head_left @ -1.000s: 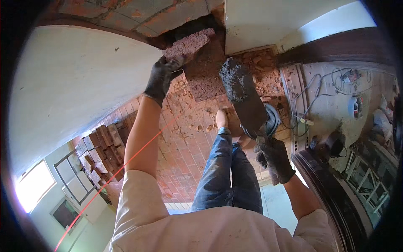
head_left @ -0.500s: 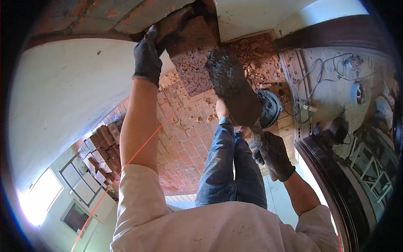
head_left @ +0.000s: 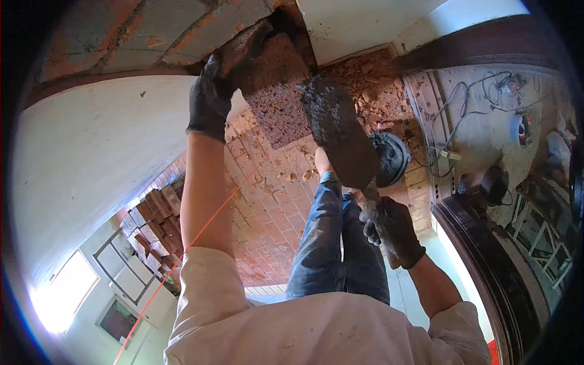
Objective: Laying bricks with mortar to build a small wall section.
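My left hand [head_left: 210, 100], in a dark glove, reaches up to the wall edge and is closed on a reddish-brown brick [head_left: 242, 50]. Its fingers on the far side are hidden. Just right of that brick is a rough brick-coloured block face [head_left: 278, 100]. My right hand [head_left: 395, 231], also gloved, is wrapped round the handle of a trowel [head_left: 350, 155]. Dark wet mortar [head_left: 328, 106] lies on the front part of the blade, close against the block's right side. Below the blade, a bucket [head_left: 398, 159] with grey mortar stands by my feet.
Broken rubble [head_left: 377, 91] covers the floor ahead. Stacked bricks [head_left: 152, 219] stand along the left wall [head_left: 103, 140]. A red string [head_left: 207, 225] crosses near my left arm. Cables [head_left: 465, 103] lie right of the dark door frame [head_left: 486, 261].
My left hand and the brick have shifted slightly left and down in view. The trowel, still loaded with mortar, stays beside the block; the whole view has tilted a little.
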`<state>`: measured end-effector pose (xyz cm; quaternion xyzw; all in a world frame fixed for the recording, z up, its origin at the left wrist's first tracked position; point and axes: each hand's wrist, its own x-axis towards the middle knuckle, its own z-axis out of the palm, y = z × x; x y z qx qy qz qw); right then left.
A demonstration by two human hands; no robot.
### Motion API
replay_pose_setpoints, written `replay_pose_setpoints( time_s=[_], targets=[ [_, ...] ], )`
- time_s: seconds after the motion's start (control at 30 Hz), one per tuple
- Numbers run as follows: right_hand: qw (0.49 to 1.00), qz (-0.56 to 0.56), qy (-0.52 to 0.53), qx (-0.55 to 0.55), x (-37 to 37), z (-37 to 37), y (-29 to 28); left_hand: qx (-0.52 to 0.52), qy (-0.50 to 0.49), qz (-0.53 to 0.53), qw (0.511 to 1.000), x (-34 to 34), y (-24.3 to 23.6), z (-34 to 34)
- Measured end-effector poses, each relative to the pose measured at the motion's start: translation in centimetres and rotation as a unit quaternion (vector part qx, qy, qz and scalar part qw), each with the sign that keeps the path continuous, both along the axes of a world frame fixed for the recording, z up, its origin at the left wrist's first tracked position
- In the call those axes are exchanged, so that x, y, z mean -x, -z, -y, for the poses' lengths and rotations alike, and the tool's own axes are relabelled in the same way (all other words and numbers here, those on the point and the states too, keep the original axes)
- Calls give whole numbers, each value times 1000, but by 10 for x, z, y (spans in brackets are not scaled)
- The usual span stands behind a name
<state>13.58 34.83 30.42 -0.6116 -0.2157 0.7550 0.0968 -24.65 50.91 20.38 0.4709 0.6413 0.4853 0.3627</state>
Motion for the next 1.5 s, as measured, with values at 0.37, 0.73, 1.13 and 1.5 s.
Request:
replay_pose_setpoints(
  time_s=[0.37, 0.73, 1.13, 1.5],
  targets=[
    [997, -33, 60, -31, 5, -1, -10, 24, -109, 322, 940, 7, -65, 163],
    [986, 49, 153, -45, -77, 111, 23, 123, -209, 346, 906, -37, -66, 309],
    [951, 178, 93, -235, -158, 133, 73, 110, -26, 550, 827, -203, -73, 281],
    [947, 125, 121, -270, -168, 129, -92, 78, 168, 635, 750, -286, -213, 183]
  ],
)
